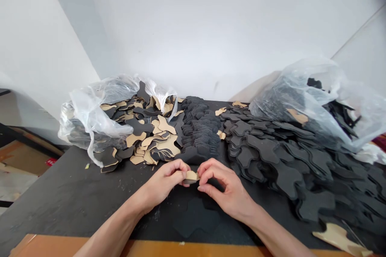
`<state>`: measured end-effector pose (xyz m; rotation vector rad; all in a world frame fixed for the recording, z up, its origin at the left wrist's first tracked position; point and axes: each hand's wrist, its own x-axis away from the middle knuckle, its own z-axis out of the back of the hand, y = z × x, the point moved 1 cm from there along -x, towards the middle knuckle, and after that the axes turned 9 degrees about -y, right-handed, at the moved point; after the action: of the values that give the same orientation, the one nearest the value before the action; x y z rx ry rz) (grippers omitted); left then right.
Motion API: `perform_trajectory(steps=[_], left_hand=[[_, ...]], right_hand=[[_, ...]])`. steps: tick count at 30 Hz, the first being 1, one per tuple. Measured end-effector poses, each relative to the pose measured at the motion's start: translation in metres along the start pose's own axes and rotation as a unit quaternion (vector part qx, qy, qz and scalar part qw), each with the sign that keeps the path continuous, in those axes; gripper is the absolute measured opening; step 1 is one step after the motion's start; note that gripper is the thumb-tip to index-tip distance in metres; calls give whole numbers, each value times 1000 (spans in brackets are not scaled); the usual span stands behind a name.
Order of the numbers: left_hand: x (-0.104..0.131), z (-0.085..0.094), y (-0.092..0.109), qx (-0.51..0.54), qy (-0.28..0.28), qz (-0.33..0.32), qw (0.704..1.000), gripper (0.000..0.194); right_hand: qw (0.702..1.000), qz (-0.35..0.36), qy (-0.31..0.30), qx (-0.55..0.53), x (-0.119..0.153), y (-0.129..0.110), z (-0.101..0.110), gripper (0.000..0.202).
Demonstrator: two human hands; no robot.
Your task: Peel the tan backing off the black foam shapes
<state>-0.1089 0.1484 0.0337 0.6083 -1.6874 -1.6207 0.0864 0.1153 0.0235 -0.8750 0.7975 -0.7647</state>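
In front of me, my left hand point(170, 178) pinches a small piece with a tan paper face and a dark foam side point(191, 176) between thumb and fingers. The fingertips of my right hand point(221, 184) are curled at that piece's right edge and touch its corner. Right behind the hands, rows of overlapping dark foam pieces point(200, 128) run back toward the wall. On the left lies a heap of foam pieces, many showing tan backing point(163, 140). A wide spread of dark grey foam pieces point(271, 152) covers the right side.
A clear plastic bag point(102, 116) lies over the left heap, and another plastic bag point(301, 96) holds foam pieces at the right rear. A tan piece point(339, 237) lies at the front right. Brown tape or cardboard point(60, 247) lines the black table's point(99, 204) front edge.
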Motion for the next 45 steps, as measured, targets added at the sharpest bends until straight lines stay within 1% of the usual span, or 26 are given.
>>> perform_trajectory(steps=[2, 5, 6, 9, 11, 14, 16, 18, 20, 22, 23, 25, 26, 27, 29, 30, 31, 32, 33, 35, 38, 42, 45], left_hand=[[-1, 0, -2, 3, 22, 4, 1000, 11], [-3, 1, -6, 6, 39, 0, 999, 13], [-3, 1, -7, 8, 42, -2, 999, 14], [-3, -1, -8, 20, 49, -2, 999, 14], [-3, -2, -7, 33, 48, 4, 998, 13], [-3, -5, -5, 59, 37, 17, 997, 15], [-3, -5, -4, 70, 28, 24, 997, 17], [-2, -4, -4, 67, 39, 22, 997, 17], [2, -3, -1, 55, 82, 5, 995, 19], [12, -5, 3, 34, 121, -22, 992, 23], [18, -8, 6, 17, 128, -33, 991, 25], [31, -17, 7, -27, 120, -38, 992, 23], [38, -23, 6, -48, 116, -30, 992, 21], [44, -29, 3, -62, 119, -17, 991, 19], [57, -40, -7, -76, 143, 10, 987, 20], [63, -45, -12, -84, 160, 16, 983, 23], [68, -49, -18, -101, 176, 16, 979, 25], [73, -53, -23, -130, 191, 5, 973, 23], [78, -56, -27, -169, 201, -18, 965, 18], [84, -60, -33, -262, 198, -75, 941, 10], [85, -62, -38, -362, 176, -141, 904, 11], [80, -63, -43, -403, 186, -166, 880, 17], [78, -63, -45, -419, 189, -177, 870, 23]], right_hand=[[999, 18, 11, 32, 1, 0, -2, 11], [994, 56, 21, 95, 2, 1, -5, 24], [991, 70, 21, 116, 3, 1, -5, 26], [983, 87, 36, 161, 3, 1, -7, 22], [980, 91, 58, 170, 4, 0, -7, 19], [974, 109, 85, 179, 4, -2, -7, 22], [974, 121, 79, 174, 3, -4, -6, 22], [980, 113, 71, 150, 2, -7, -6, 19], [987, 79, 82, 115, 0, -9, -4, 14], [992, 21, 96, 82, 0, -12, -3, 8], [993, -12, 95, 67, 1, -13, -4, 6], [993, -79, 78, 32, 4, -18, -5, 3], [992, -112, 65, 7, 7, -20, -7, 6], [988, -143, 53, -20, 10, -23, -9, 15], [975, -205, 39, -72, 19, -26, -14, 34], [967, -235, 38, -90, 24, -27, -18, 40], [959, -261, 39, -101, 29, -28, -21, 41], [952, -285, 39, -107, 34, -27, -24, 38], [945, -304, 37, -112, 38, -27, -27, 34], [936, -329, 29, -122, 44, -25, -31, 28], [926, -353, 21, -132, 45, -23, -31, 25], [918, -379, 1, -118, 40, -24, -28, 20], [923, -378, -11, -67, 43, -23, -29, 19]])
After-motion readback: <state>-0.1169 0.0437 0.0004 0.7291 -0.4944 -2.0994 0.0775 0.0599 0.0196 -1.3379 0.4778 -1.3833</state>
